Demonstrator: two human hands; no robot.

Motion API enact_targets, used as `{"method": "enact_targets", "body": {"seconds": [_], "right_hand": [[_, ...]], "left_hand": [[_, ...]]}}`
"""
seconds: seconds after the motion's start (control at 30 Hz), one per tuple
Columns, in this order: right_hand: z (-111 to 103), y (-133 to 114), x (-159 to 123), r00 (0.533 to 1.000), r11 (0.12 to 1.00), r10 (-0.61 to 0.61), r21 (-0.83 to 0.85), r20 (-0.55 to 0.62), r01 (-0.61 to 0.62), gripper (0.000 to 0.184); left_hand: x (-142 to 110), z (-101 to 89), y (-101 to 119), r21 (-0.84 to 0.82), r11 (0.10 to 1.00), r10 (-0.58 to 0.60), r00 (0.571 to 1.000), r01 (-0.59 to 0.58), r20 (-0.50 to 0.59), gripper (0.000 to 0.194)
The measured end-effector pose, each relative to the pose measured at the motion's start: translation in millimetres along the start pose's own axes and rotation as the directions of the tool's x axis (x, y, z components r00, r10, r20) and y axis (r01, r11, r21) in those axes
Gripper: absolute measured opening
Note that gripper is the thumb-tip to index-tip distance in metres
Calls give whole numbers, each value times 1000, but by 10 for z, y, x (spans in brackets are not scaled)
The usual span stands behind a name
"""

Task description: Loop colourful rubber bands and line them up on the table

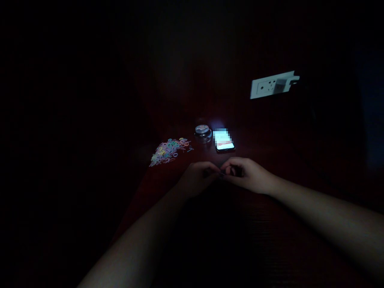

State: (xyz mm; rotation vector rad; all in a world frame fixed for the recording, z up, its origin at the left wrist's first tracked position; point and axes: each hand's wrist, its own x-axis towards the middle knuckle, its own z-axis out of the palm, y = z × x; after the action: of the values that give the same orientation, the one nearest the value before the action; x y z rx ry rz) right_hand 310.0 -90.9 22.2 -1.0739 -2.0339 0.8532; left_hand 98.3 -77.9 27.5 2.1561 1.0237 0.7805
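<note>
My left hand [201,176] and my right hand [253,176] meet fingertip to fingertip above the dark red table. Both are closed in a pinch. Between the fingertips is a tiny item, too dark and small to name. Beyond my left hand lies a loose pile of small colourful elastic bands [168,151], in pink, purple, yellow and green. A small clear round jar [203,136] with a patterned top stands behind the hands. Just right of the jar, a phone [224,141] lies with its screen lit and blurred out.
A white wall socket panel [267,86] with a plug [293,80] in its right end is at the upper right. The table [270,216] shows a dark wood grain, and its left edge runs past my left forearm. Most of the surroundings are lost in darkness.
</note>
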Motion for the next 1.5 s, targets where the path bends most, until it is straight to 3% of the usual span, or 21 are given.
{"method": "enact_targets", "body": {"seconds": [0.23,0.47,0.67,0.8,0.93,1.03,1.13,1.27,1.4,1.5], "right_hand": [[-4,-3,5,1000,995,-7,-99,0,7,15],[-27,21,26,996,975,57,-212,-66,-70,15],[-3,28,86,987,947,104,-292,-125,-137,15],[4,24,102,987,926,-42,-377,-153,-19,18],[3,-40,69,973,866,-232,-460,-22,196,42],[29,-52,44,958,831,-259,-475,126,288,53],[60,-4,31,958,819,-187,-503,218,274,57],[57,53,21,963,830,-122,-509,239,231,57],[30,46,12,962,830,-127,-505,243,237,57],[18,41,3,962,830,-107,-510,251,225,56]], "left_hand": [[5,9,-28,-56,998,-26,1000,25,-13,14],[39,-3,-62,-73,994,-78,997,76,-27,14],[129,25,-177,-106,976,-201,973,189,-116,17],[197,38,-237,-74,959,-283,941,274,-185,15],[225,20,-283,-22,941,-333,914,338,-233,19],[226,-1,-318,20,948,-303,922,317,-241,14],[220,-9,-341,25,958,-272,937,284,-219,11],[200,-19,-319,85,962,-237,951,258,-198,15],[163,-71,-225,209,974,-42,982,81,-182,23],[112,-117,-148,379,925,72,984,-5,-162,27]]}}
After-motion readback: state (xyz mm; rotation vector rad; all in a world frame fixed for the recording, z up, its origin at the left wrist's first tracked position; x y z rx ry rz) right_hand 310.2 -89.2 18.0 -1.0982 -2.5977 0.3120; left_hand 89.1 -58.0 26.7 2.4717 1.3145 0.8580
